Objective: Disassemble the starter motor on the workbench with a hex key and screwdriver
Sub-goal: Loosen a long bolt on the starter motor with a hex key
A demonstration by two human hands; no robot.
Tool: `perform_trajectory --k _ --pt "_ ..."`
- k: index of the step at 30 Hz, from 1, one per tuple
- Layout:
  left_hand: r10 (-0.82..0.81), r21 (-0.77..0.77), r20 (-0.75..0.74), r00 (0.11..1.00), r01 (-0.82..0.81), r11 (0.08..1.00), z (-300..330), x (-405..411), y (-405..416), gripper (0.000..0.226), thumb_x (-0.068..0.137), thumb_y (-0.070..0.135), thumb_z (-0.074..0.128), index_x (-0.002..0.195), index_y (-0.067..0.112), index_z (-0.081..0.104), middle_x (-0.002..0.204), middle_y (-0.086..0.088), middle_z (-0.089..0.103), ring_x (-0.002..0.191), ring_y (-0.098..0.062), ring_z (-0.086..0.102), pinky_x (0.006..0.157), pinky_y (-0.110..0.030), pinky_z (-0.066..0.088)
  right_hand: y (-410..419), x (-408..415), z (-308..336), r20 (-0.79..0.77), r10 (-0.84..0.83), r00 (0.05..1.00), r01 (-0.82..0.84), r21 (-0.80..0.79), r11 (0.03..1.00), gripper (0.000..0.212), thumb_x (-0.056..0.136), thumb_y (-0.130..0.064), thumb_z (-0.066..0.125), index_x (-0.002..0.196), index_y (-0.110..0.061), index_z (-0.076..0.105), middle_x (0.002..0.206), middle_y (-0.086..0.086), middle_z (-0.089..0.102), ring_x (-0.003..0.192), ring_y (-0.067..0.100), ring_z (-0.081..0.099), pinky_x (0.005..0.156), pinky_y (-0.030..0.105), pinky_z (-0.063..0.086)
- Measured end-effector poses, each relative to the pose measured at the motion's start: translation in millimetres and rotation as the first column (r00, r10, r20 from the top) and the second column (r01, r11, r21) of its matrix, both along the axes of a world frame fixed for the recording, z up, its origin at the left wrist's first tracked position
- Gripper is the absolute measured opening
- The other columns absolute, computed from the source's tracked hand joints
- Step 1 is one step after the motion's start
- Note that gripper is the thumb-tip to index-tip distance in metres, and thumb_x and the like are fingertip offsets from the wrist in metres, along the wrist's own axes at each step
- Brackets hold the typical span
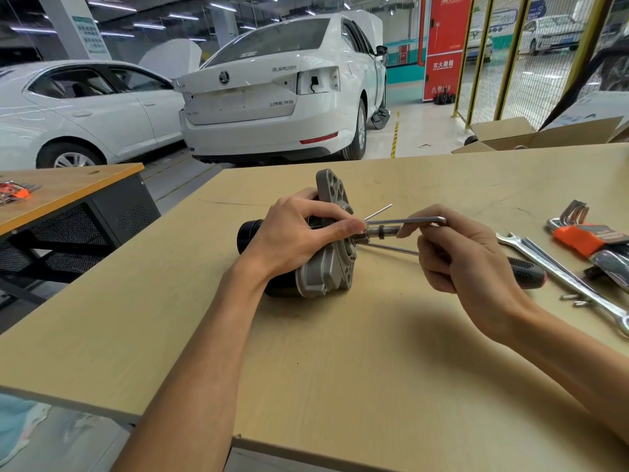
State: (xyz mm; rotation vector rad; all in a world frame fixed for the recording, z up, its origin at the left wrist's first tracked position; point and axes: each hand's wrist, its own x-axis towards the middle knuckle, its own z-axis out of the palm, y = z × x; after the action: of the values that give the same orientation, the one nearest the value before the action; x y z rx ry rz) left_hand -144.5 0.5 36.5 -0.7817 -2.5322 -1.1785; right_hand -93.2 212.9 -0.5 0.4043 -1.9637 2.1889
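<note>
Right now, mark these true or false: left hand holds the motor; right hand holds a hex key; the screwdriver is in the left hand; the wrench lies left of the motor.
1. The left hand holds the motor. True.
2. The right hand holds a hex key. True.
3. The screwdriver is in the left hand. False: it lies on the workbench behind the right hand.
4. The wrench lies left of the motor. False: it lies to the right.

We look from one head-worn wide-angle camera, forward and down, close over the tabletop (340, 352), with white cars (272, 97) beyond.
</note>
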Motion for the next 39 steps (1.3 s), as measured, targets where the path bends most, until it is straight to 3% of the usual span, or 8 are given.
perform_trajectory --k 6,11,16,20,27,34,37,39 --pt "0.002 0.008 -0.011 1.0 -0.002 1.0 -0.4 -0.3 0.3 0.022 0.073 0.056 0.07 0.086 0.04 0.077 0.097 0.014 0.063 0.097 -0.007 0.062 0.091 -0.042 0.052 1.9 -4.3 -0.6 0.137 -0.092 0.986 0.098 -0.04 0.994 0.034 0.106 -0.021 0.035 0.1 -0.016 0.067 0.05 -0.007 0.023 0.045 0.012 0.02 0.04 0.019 0.023" --pt "0.01 0.009 -0.02 1.0 -0.01 1.0 -0.9 -0.2 0.9 0.02 0.069 0.061 0.071 0.081 0.046 0.076 0.097 0.012 0.065 0.096 -0.006 0.063 0.091 -0.043 0.052 1.6 -2.8 4.8 0.167 0.026 0.986 -0.006 -0.117 0.993 0.056 0.103 -0.042 0.036 0.067 -0.013 0.068 0.048 -0.004 0.021 0.04 0.012 0.019 0.04 0.022 0.021" --pt "0.01 0.025 -0.005 1.0 -0.01 1.0 -1.1 -0.1 1.1 0.026 0.066 0.062 0.071 0.082 0.043 0.077 0.096 0.012 0.065 0.096 -0.007 0.063 0.091 -0.045 0.052 2.0 -0.9 4.1 0.087 0.084 0.993 -0.072 -0.136 0.988 0.041 0.094 -0.039 0.045 0.071 -0.012 0.066 0.048 -0.004 0.02 0.04 0.012 0.019 0.042 0.025 0.018" --pt "0.009 0.019 -0.004 1.0 -0.009 1.0 0.3 0.4 1.2 0.026 0.066 0.061 0.071 0.084 0.043 0.077 0.097 0.011 0.064 0.097 -0.008 0.063 0.091 -0.046 0.051 2.8 -1.2 3.8 0.048 0.101 0.994 -0.093 -0.137 0.986 0.033 0.081 -0.03 0.04 0.073 -0.015 0.069 0.049 -0.001 0.019 0.04 0.013 0.019 0.04 0.022 0.02" --pt "0.013 0.016 -0.003 1.0 -0.013 1.0 0.7 1.2 1.7 0.026 0.067 0.059 0.072 0.086 0.041 0.077 0.099 0.011 0.065 0.098 -0.008 0.063 0.091 -0.046 0.052 0.1 0.1 1.9 0.004 -0.026 1.0 0.026 -0.058 0.998 0.04 0.098 0.0 0.035 0.084 -0.009 0.071 0.052 -0.002 0.023 0.048 0.013 0.016 0.042 0.019 0.018" --pt "0.006 0.012 0.008 1.0 -0.006 1.0 1.7 2.3 1.8 0.032 0.067 0.067 0.065 0.084 0.043 0.076 0.099 0.013 0.064 0.098 -0.007 0.062 0.091 -0.045 0.052 -0.2 -0.7 0.7 0.035 -0.05 0.998 0.052 -0.065 0.996 0.042 0.102 -0.004 0.036 0.086 -0.019 0.072 0.052 -0.006 0.024 0.046 0.01 0.019 0.041 0.016 0.021" --pt "0.01 0.01 -0.002 1.0 -0.01 1.0 2.0 2.4 2.6 0.028 0.068 0.064 0.066 0.084 0.043 0.076 0.1 0.008 0.065 0.098 -0.01 0.063 0.09 -0.046 0.052 1.9 -5.7 0.8 0.141 -0.07 0.987 0.083 -0.082 0.993 0.03 0.103 -0.019 0.04 0.094 -0.015 0.069 0.05 -0.006 0.023 0.044 0.011 0.019 0.043 0.022 0.018" --pt "0.015 0.009 -0.01 1.0 -0.015 1.0 1.9 2.4 3.2 0.025 0.068 0.062 0.068 0.082 0.044 0.076 0.099 0.006 0.065 0.097 -0.01 0.063 0.09 -0.046 0.051 4.1 -7.7 1.5 0.222 -0.021 0.975 0.047 -0.112 0.993 0.04 0.102 -0.034 0.041 0.081 -0.014 0.069 0.049 -0.005 0.021 0.042 0.013 0.018 0.046 0.026 0.014"
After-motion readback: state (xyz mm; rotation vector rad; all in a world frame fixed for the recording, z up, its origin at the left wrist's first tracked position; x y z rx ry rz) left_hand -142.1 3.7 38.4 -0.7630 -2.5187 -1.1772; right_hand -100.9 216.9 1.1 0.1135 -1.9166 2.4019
